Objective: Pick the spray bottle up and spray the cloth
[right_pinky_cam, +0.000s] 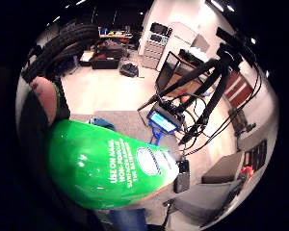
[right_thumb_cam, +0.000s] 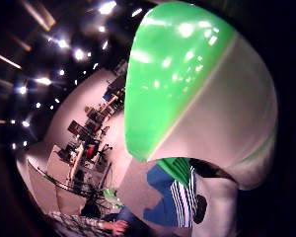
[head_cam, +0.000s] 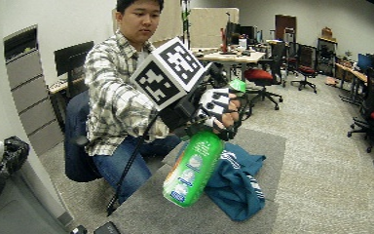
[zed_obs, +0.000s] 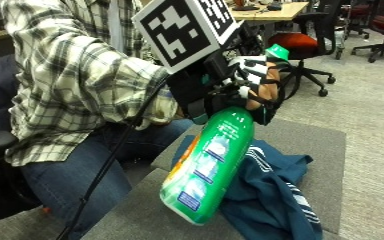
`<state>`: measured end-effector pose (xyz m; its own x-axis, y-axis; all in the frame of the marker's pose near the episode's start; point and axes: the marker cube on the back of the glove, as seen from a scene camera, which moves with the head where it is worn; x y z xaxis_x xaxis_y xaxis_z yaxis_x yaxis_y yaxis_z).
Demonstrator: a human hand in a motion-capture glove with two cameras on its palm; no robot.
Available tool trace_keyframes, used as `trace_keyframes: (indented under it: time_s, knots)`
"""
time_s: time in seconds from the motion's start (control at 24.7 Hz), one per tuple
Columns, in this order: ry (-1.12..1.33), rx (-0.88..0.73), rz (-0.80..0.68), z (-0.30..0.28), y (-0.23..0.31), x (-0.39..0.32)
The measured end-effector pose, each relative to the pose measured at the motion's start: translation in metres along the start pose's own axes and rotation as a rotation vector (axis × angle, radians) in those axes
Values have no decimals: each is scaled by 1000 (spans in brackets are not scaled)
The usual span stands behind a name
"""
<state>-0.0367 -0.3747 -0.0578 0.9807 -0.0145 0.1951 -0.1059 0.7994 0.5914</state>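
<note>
My gloved right hand (zed_obs: 242,85) grips the neck of a green spray bottle (zed_obs: 208,162) and holds it tilted above the grey table (zed_obs: 318,140). The bottle's green nozzle cap (zed_obs: 277,51) pokes out past my fingers. A dark teal cloth (zed_obs: 272,192) with white stripes lies crumpled on the table, just under and beside the bottle's base. In the wide outside view the hand (head_cam: 216,109) holds the bottle (head_cam: 190,168) over the cloth (head_cam: 239,180). The green bottle body (right_pinky_cam: 106,166) fills much of the little finger side view, and the bottle (right_thumb_cam: 187,84) with the cloth (right_thumb_cam: 175,195) below shows in the thumb side view.
Office chairs (zed_obs: 305,42) and a desk (zed_obs: 272,11) stand behind the table. A tripod with a camera rig (right_pinky_cam: 202,101) stands on the floor across from the table. A grey cabinet (head_cam: 28,87) is at the wall behind the person.
</note>
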Motion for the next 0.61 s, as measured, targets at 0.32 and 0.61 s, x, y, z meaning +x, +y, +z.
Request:
trace_keyframes:
  time_s: [0.32,0.61]
  knots:
    - [284,-207,-191,51,23,-19]
    - [412,-301,-328,70,35,-23]
